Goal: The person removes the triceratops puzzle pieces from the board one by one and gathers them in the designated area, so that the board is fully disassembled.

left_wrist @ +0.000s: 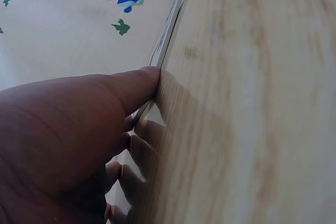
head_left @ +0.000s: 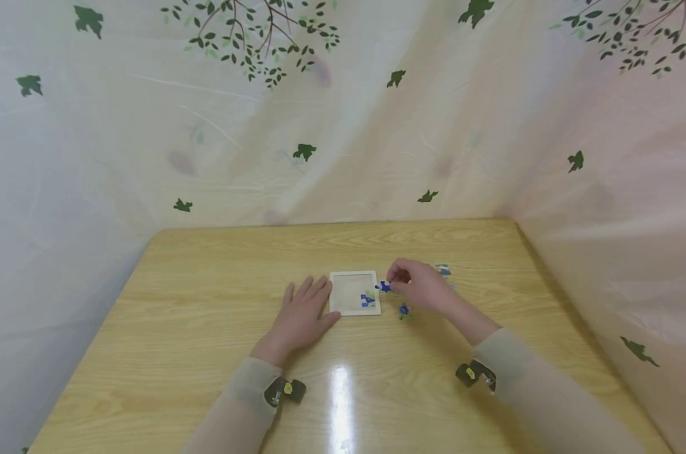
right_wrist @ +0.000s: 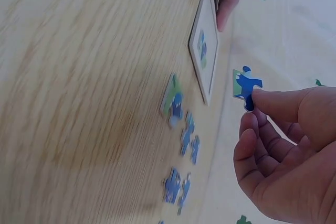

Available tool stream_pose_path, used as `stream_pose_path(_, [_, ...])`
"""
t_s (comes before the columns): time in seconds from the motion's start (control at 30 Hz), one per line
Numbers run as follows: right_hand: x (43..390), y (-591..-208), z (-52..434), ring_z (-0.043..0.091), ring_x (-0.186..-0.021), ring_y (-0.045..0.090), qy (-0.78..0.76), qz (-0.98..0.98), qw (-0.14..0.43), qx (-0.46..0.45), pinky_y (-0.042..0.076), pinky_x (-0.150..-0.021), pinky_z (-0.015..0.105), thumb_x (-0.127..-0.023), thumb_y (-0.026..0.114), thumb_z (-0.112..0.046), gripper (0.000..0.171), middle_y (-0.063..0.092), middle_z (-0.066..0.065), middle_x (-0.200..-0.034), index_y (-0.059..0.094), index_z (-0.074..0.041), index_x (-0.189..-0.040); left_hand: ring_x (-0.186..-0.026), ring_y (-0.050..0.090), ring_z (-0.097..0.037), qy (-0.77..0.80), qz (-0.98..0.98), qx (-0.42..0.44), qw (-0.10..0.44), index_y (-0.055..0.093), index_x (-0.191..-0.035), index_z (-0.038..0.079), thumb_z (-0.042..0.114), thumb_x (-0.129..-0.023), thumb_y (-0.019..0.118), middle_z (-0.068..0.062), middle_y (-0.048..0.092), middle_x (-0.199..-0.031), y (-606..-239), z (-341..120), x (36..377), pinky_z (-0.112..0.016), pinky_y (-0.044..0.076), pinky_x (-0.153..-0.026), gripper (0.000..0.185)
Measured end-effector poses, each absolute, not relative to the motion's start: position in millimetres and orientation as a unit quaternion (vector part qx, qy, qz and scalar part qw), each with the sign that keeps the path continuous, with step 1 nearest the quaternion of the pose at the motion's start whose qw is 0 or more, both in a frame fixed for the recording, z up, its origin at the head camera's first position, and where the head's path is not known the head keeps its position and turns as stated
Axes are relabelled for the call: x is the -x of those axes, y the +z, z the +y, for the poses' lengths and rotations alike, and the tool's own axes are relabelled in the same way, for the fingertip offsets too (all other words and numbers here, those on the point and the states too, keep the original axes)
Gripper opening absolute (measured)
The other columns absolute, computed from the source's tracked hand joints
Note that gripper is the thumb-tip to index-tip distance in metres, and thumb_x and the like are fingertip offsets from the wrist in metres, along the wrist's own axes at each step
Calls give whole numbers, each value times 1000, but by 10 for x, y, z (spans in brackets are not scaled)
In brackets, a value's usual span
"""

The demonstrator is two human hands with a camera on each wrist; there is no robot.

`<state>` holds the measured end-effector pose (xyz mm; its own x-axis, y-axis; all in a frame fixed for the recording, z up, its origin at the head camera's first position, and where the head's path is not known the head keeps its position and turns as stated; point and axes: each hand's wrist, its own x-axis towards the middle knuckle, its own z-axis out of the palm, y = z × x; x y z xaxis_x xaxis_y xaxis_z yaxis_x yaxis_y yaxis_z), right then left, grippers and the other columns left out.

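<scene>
A blue and green jigsaw puzzle piece is pinched between the thumb and fingers of my right hand. It is held up just beyond the right side of a white puzzle frame lying on the table. Inside that frame, a small patch of puzzle pieces fills the lower right corner. My left hand lies at the frame's left side with fingers spread. In the left wrist view, its thumb touches the frame's edge.
On the wooden table, one loose green and blue piece lies close to the frame. Several more loose pieces are scattered to the right, partly behind my right hand in the head view. A leaf-printed curtain hangs around the table.
</scene>
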<state>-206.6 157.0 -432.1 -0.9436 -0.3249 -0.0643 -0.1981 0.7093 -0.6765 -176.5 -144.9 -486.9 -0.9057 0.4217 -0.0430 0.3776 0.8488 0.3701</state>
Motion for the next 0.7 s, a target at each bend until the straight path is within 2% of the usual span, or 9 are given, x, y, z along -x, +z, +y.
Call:
stream_pose_path(0.27, [2001, -4284, 1852, 23, -95, 63, -335, 930, 84, 123, 54, -80, 38, -106, 73, -8, 3, 70, 4, -101, 72, -8, -109, -168, 15, -39, 178, 960, -208, 64, 36, -173, 9, 54, -113, 57, -10, 25, -181, -4862, -1446, 1768, -67, 1, -133, 78])
stream_pose_path(0.7, [1893, -4305, 2188, 26, -106, 67, -317, 936, 93, 117, 59, -93, 49, -106, 73, -8, 4, 72, 4, -106, 74, -11, -108, -168, 16, -40, 178, 959, -210, 64, 37, -172, 8, 52, -113, 57, -11, 26, -181, -4868, -1448, 1773, -67, 2, -133, 77])
